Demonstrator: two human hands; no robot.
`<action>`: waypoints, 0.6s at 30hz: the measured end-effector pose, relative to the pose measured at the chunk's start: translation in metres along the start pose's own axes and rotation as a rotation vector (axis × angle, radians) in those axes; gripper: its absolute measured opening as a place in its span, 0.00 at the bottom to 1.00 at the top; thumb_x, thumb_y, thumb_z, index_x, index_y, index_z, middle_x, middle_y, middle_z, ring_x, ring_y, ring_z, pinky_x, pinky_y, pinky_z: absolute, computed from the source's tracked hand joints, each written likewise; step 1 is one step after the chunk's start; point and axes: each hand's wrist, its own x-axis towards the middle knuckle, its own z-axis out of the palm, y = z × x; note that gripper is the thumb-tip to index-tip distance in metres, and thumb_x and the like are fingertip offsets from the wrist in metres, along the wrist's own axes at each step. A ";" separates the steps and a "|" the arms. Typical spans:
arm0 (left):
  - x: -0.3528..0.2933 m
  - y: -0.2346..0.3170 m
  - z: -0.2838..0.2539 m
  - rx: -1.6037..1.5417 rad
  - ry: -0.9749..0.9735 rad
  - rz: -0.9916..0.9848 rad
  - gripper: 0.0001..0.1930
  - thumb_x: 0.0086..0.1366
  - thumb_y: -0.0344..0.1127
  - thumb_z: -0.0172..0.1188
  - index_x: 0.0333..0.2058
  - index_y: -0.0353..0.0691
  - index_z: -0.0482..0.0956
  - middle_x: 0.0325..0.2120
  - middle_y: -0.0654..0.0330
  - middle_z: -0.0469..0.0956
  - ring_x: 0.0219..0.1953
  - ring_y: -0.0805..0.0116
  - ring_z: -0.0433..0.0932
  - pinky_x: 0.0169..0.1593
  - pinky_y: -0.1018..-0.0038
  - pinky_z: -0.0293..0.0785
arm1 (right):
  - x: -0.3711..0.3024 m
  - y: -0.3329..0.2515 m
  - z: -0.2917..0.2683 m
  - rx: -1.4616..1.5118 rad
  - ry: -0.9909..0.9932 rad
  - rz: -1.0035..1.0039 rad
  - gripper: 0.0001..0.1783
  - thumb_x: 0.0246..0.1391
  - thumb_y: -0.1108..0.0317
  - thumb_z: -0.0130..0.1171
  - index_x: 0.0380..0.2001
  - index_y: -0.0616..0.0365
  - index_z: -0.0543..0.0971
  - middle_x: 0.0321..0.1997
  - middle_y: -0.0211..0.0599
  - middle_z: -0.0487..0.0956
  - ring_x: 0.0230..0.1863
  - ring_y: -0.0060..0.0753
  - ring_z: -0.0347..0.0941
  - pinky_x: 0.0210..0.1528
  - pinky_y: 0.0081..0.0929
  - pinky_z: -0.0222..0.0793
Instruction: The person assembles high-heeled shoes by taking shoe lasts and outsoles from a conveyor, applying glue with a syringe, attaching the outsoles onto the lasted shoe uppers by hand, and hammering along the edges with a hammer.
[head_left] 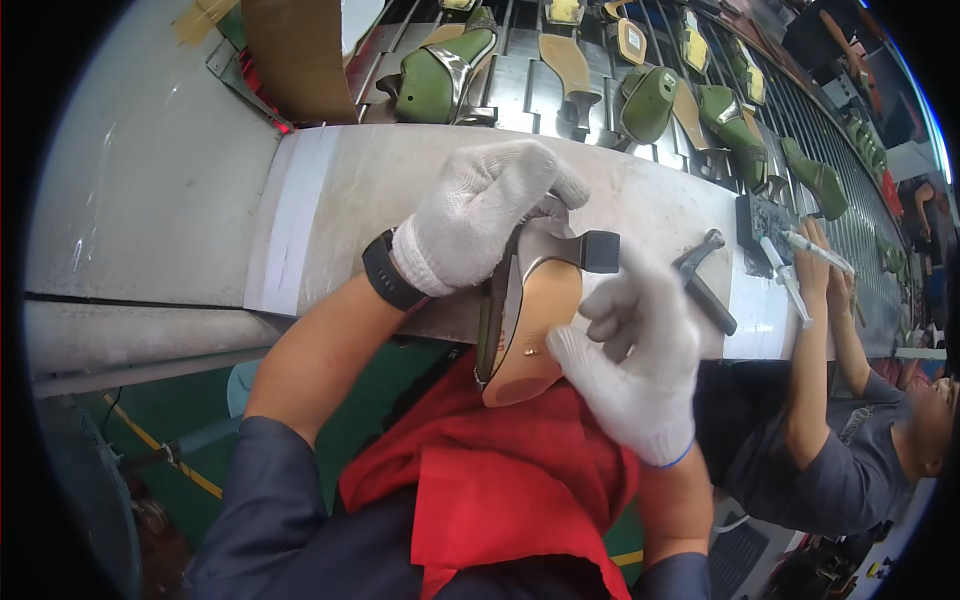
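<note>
Gloved hand grips a heeled shoe, sole up, beside a crowded bench

The shoe (545, 318) hangs over the near edge of the bench (650, 190), tan sole showing, toe toward the person's lap and black-tipped heel (600, 252) pointing right. The left hand (485, 205), in a white glove, is closed around the heel end and hides part of it. The right hand (640, 355), also gloved and partly blurred, is half open at the sole's right side, fingers curled and thumb apart; whether the thumb touches the sole is unclear. A black watch (388, 272) circles the left wrist, and a red apron (510, 500) lies under the toe.

To the right of the right hand, a hammer (706, 285) takes up part of the bench. Beyond it are a sheet of white paper (752, 315), a dark box (762, 225) and two syringes, near the hands of a co-worker (800, 450).

Along the far side, a slatted rack (515, 75) carries green shoes (430, 88) and loose tan soles (567, 68). A brown board (298, 60) stands at the bench's far left corner, above a white strip (298, 225).
</note>
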 end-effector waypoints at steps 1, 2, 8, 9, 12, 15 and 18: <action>0.000 -0.001 0.002 -0.042 0.006 0.004 0.36 0.87 0.61 0.42 0.48 0.29 0.86 0.48 0.53 0.87 0.49 0.65 0.85 0.58 0.68 0.82 | 0.018 -0.015 -0.002 -0.001 0.003 0.004 0.30 0.55 0.72 0.77 0.61 0.60 0.81 0.42 0.41 0.87 0.39 0.28 0.85 0.40 0.29 0.80; -0.002 -0.001 0.005 -0.041 0.010 0.000 0.36 0.87 0.61 0.42 0.48 0.29 0.86 0.48 0.53 0.87 0.49 0.65 0.85 0.58 0.68 0.82 | 0.036 -0.027 0.000 -0.013 0.014 -0.069 0.30 0.52 0.73 0.78 0.60 0.59 0.82 0.40 0.39 0.87 0.36 0.27 0.84 0.38 0.30 0.79; -0.007 0.002 -0.010 0.145 -0.011 0.023 0.57 0.79 0.77 0.17 0.48 0.29 0.86 0.49 0.50 0.84 0.50 0.60 0.83 0.60 0.64 0.78 | 0.044 -0.034 -0.002 -0.365 -0.021 -0.582 0.26 0.46 0.76 0.80 0.52 0.54 0.90 0.33 0.38 0.86 0.29 0.39 0.82 0.34 0.33 0.78; -0.006 -0.001 -0.010 0.185 -0.012 0.033 0.61 0.74 0.81 0.13 0.48 0.30 0.86 0.48 0.50 0.84 0.50 0.59 0.83 0.60 0.64 0.77 | 0.043 -0.031 0.002 -0.377 0.006 -0.616 0.26 0.46 0.76 0.80 0.52 0.56 0.89 0.32 0.39 0.85 0.28 0.39 0.81 0.33 0.34 0.77; -0.009 -0.012 -0.016 0.091 -0.006 0.102 0.62 0.72 0.84 0.13 0.47 0.30 0.87 0.47 0.50 0.84 0.49 0.59 0.83 0.59 0.63 0.78 | 0.044 -0.021 0.014 -0.424 0.030 -0.659 0.26 0.47 0.75 0.81 0.53 0.59 0.89 0.31 0.40 0.84 0.27 0.39 0.80 0.31 0.34 0.76; -0.010 -0.006 -0.018 0.135 -0.005 0.101 0.63 0.71 0.84 0.14 0.45 0.30 0.88 0.46 0.50 0.84 0.48 0.59 0.83 0.57 0.63 0.78 | 0.047 -0.015 0.021 -0.455 0.019 -0.679 0.27 0.48 0.75 0.81 0.54 0.61 0.89 0.31 0.39 0.84 0.26 0.39 0.79 0.30 0.35 0.76; -0.010 -0.005 -0.019 0.164 0.001 0.116 0.62 0.72 0.84 0.15 0.45 0.31 0.88 0.45 0.49 0.85 0.47 0.59 0.83 0.56 0.62 0.78 | 0.050 -0.015 0.024 -0.453 0.001 -0.686 0.27 0.48 0.74 0.81 0.54 0.61 0.89 0.31 0.38 0.85 0.26 0.39 0.79 0.29 0.35 0.75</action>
